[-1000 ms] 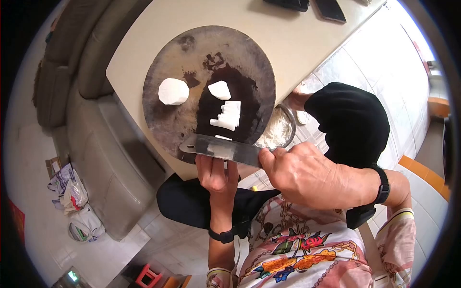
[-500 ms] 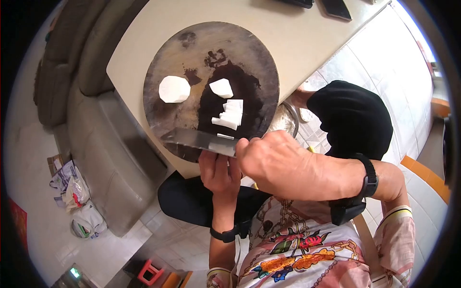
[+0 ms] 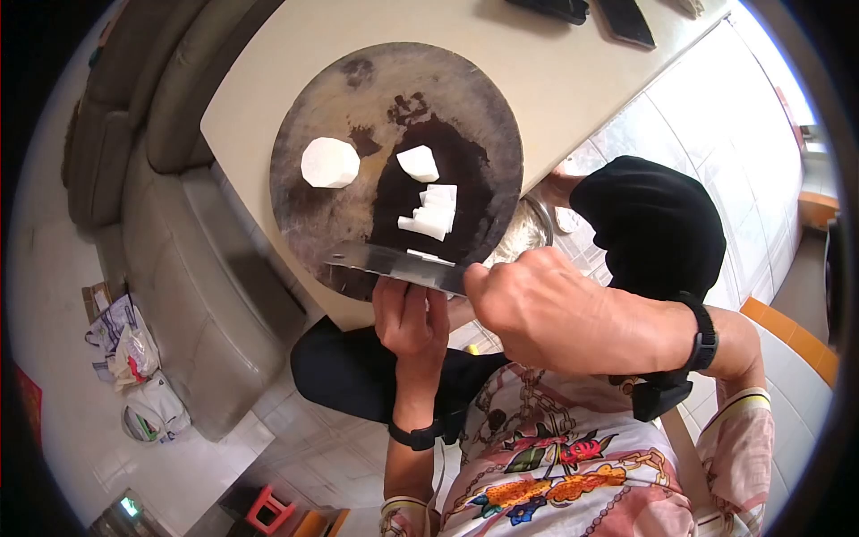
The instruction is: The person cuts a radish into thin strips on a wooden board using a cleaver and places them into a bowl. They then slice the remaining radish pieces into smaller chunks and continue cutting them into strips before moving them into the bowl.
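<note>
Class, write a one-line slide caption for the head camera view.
The right hand grips a cleaver, the left hand beside its blade, at a round board bearing white pieces.

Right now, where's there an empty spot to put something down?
There's bare cream tabletop between the round wooden board and the flat black phone-like slab. The board's far end, beyond the chunky white round piece, is bare too. The near side is crowded: thin white slices, the broad metal cleaver, the left hand and right hand. Best keep fingers away there.
</note>
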`<act>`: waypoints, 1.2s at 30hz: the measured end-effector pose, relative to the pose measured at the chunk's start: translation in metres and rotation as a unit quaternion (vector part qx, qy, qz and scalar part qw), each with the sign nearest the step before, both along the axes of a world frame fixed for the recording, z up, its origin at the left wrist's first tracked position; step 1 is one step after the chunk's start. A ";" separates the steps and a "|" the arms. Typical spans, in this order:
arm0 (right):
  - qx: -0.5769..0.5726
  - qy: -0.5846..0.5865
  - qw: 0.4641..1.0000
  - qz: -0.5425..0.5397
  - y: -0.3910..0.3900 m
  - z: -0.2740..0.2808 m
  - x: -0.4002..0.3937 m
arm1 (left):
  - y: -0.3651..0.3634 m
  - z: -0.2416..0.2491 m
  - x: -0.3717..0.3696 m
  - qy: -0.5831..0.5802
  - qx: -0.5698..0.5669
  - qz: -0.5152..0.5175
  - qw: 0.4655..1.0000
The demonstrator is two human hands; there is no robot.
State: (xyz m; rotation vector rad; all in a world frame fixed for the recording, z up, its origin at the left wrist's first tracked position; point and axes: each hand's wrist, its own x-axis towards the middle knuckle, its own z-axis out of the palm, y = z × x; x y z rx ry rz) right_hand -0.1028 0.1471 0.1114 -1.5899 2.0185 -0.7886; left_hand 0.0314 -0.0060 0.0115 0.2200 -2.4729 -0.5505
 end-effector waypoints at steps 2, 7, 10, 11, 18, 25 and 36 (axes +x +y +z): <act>0.001 0.019 1.000 -0.019 -0.008 -0.005 0.007 | 0.000 -0.001 -0.001 0.001 0.002 -0.003 1.000; -0.039 0.064 0.996 -0.045 -0.022 -0.018 0.019 | 0.001 -0.005 0.002 0.007 0.055 0.009 0.998; -0.059 0.031 0.996 -0.054 -0.023 -0.022 0.010 | -0.002 -0.004 0.000 0.017 0.000 -0.018 1.000; -0.057 0.008 0.996 -0.069 -0.021 -0.025 0.008 | -0.001 -0.001 -0.001 0.018 -0.002 -0.016 1.000; -0.004 -0.007 0.997 -0.073 0.001 -0.017 0.006 | -0.003 -0.006 -0.003 0.046 -0.006 -0.015 0.999; 0.026 0.014 0.998 -0.052 0.007 -0.012 0.005 | -0.002 -0.005 -0.002 0.048 0.005 -0.012 0.999; 0.010 0.046 0.999 -0.014 0.003 -0.004 0.005 | -0.004 -0.007 0.002 0.022 0.000 -0.008 1.000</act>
